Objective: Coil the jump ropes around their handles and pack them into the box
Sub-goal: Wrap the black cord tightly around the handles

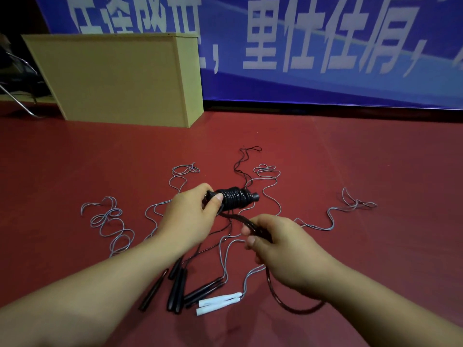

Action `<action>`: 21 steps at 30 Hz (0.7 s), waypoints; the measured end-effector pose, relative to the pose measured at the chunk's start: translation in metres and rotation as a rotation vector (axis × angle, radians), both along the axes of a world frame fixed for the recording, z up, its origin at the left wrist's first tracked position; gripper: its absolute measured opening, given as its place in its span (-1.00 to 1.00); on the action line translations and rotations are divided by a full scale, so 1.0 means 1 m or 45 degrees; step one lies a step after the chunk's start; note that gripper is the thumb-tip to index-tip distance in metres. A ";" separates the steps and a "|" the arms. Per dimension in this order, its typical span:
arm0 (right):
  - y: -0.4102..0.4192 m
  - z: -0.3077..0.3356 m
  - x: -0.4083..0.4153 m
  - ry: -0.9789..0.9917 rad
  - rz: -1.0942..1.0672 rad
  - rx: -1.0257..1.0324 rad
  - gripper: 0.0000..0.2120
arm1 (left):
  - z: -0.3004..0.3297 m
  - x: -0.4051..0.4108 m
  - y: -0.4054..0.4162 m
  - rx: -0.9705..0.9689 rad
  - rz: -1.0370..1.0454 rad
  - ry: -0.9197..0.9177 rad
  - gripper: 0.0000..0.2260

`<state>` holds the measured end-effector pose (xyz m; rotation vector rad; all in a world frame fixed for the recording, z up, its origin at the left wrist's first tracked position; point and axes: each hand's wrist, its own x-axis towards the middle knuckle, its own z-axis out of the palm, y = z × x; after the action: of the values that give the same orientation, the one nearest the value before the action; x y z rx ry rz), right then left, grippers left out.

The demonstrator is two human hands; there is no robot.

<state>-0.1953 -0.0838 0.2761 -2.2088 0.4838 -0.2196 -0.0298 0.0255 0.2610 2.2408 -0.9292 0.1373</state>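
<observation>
Coiling: a black rope bundle (pixel 235 201) wound round its handles is held at frame centre.
Left hand (pixel 190 217): clamped on the bundle's left end, thumb pressed on top.
Right hand (pixel 283 249): closed round the loose dark rope (pixel 295 308), lower right of centre.
Floor (pixel 375 159): grey ropes (pixel 110 221) are spread out; black handles (pixel 176 291) and white handles (pixel 220 303) are laid at lower centre.
Box (pixel 112 76): seen at upper left, well apart.

Black coiled rope (pixel 234 199), white handles (pixel 219 302), grey-blue cords (pixel 325 222), red floor (pixel 363 171), blue banner (pixel 325 46) with white lettering, yellowish cabinet (pixel 120 78)
</observation>
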 end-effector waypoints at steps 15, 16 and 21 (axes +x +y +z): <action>-0.007 0.009 -0.012 0.231 0.130 -0.193 -0.86 | -0.011 0.008 0.000 0.301 -0.030 -0.079 -0.83; -0.008 0.009 -0.014 0.227 0.137 -0.227 -0.88 | -0.013 0.010 0.002 0.324 -0.004 -0.069 -0.83; -0.012 0.016 -0.020 0.057 0.078 -0.247 -0.77 | -0.021 0.021 0.011 0.414 0.021 0.078 -0.79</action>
<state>-0.2148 -0.0960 0.2920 -2.4184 0.4339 -0.1920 -0.0089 0.0365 0.2404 2.5337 -0.9556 -0.0816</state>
